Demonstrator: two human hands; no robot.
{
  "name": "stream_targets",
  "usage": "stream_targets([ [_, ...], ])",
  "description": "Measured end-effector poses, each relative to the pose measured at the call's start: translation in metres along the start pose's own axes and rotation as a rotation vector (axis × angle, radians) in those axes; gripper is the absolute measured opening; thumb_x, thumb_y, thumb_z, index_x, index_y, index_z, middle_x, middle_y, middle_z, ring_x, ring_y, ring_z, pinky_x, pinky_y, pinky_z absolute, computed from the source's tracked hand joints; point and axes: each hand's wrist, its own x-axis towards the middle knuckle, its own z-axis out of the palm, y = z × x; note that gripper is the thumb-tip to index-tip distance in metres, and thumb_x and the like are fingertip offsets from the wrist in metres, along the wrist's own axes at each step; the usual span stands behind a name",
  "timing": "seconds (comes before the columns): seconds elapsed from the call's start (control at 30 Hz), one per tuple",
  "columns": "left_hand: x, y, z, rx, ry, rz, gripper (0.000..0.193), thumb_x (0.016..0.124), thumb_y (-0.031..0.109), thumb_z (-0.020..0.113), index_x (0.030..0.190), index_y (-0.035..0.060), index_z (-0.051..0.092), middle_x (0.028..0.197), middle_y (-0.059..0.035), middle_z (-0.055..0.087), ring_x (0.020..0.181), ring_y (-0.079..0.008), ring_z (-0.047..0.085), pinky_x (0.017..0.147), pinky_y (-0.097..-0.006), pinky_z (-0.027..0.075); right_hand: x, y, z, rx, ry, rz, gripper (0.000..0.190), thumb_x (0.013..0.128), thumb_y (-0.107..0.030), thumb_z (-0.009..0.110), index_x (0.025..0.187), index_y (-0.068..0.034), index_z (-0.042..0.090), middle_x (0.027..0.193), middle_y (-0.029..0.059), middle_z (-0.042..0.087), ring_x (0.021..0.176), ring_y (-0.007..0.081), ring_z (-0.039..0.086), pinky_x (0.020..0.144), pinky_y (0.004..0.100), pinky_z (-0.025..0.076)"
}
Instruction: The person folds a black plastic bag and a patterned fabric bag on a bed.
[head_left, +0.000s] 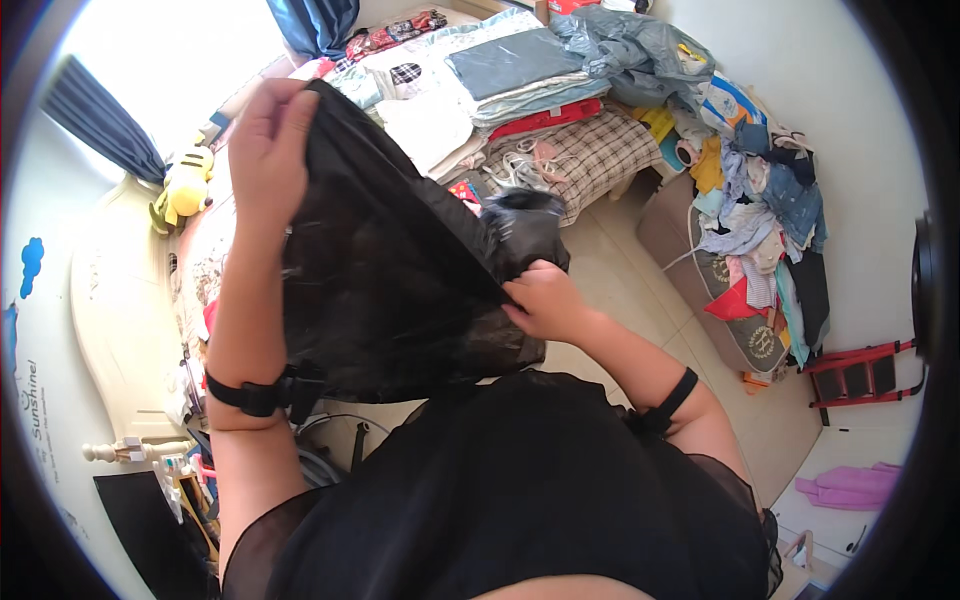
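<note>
A large black plastic bag (382, 292) is stretched out in front of my body. My left hand (274, 146) is raised and pinches the bag's upper corner between thumb and fingers. Lower and to the right, my right hand (544, 300) grips the bag's other edge. Beyond the right hand, a bunched dark plastic portion (525, 229) bulges up; whether it belongs to the same bag I cannot tell. The bag hides part of the bed and the floor behind it.
Folded clothes and a flat grey package (517, 61) lie on the bed beside a plaid pillow (577, 157). A grey plastic bag (637, 49) sits behind. Clothes overflow a brown storage bag (667, 277) at right, near a red step ladder (862, 373). A yellow plush toy (187, 180) is at left.
</note>
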Motion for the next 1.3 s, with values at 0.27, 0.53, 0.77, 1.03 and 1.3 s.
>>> stream_targets([
  [0.27, 0.036, 0.007, -0.082, -0.168, 0.012, -0.131, 0.018, 0.088, 0.013, 0.050, 0.100, 0.0010, 0.056, 0.091, -0.0016, 0.059, 0.083, -0.0076, 0.053, 0.075, -0.0196, 0.042, -0.081, 0.100, 0.014, 1.000, 0.113, 0.980, 0.046, 0.077, -0.041, 0.058, 0.107, -0.006, 0.051, 0.099, 0.0063, 0.059, 0.093, 0.0169, 0.054, 0.083, 0.0322, 0.039],
  [0.53, 0.054, 0.038, -0.099, -0.312, -0.044, -0.130, 0.021, 0.090, 0.014, 0.047, 0.104, 0.0013, 0.053, 0.092, -0.0023, 0.058, 0.085, -0.0097, 0.054, 0.075, -0.0217, 0.043, 0.008, 0.129, 0.060, 1.971, 0.267, 1.075, 0.079, 0.080, -0.055, 0.048, 0.136, -0.008, 0.018, 0.137, 0.0135, 0.027, 0.118, 0.0295, 0.037, 0.096, 0.0453, 0.031],
  [0.77, 0.046, 0.040, -0.138, -0.379, -0.046, -0.164, 0.019, 0.091, 0.015, 0.043, 0.103, 0.0022, 0.050, 0.090, -0.0036, 0.058, 0.082, -0.0107, 0.055, 0.072, -0.0229, 0.046, 0.062, 0.130, 0.051, 1.925, 0.394, 0.838, 0.035, 0.083, -0.029, 0.052, 0.106, -0.004, 0.055, 0.108, 0.0089, 0.058, 0.097, 0.0223, 0.056, 0.084, 0.0378, 0.045],
  [1.03, -0.024, -0.040, -0.209, -0.393, 0.222, -0.462, 0.012, 0.091, 0.014, 0.045, 0.096, 0.0046, 0.050, 0.092, -0.0043, 0.059, 0.084, -0.0105, 0.057, 0.077, -0.0239, 0.045, 0.006, 0.171, -0.037, 2.079, 0.522, 0.489, 0.028, 0.081, -0.022, 0.058, 0.102, -0.003, 0.058, 0.071, 0.0007, 0.054, 0.068, 0.0115, 0.052, 0.068, 0.0264, 0.043],
  [1.3, -0.093, -0.126, -0.210, -0.507, 0.294, -0.628, 0.011, 0.091, 0.015, 0.046, 0.093, 0.0054, 0.051, 0.088, -0.0029, 0.059, 0.082, -0.0102, 0.056, 0.074, -0.0230, 0.045, -0.040, 0.112, -0.091, 1.644, 0.175, 0.785, 0.035, 0.085, -0.021, 0.053, 0.110, 0.004, 0.051, 0.072, 0.0065, 0.060, 0.045, 0.0031, 0.040, 0.044, 0.0155, 0.033],
])
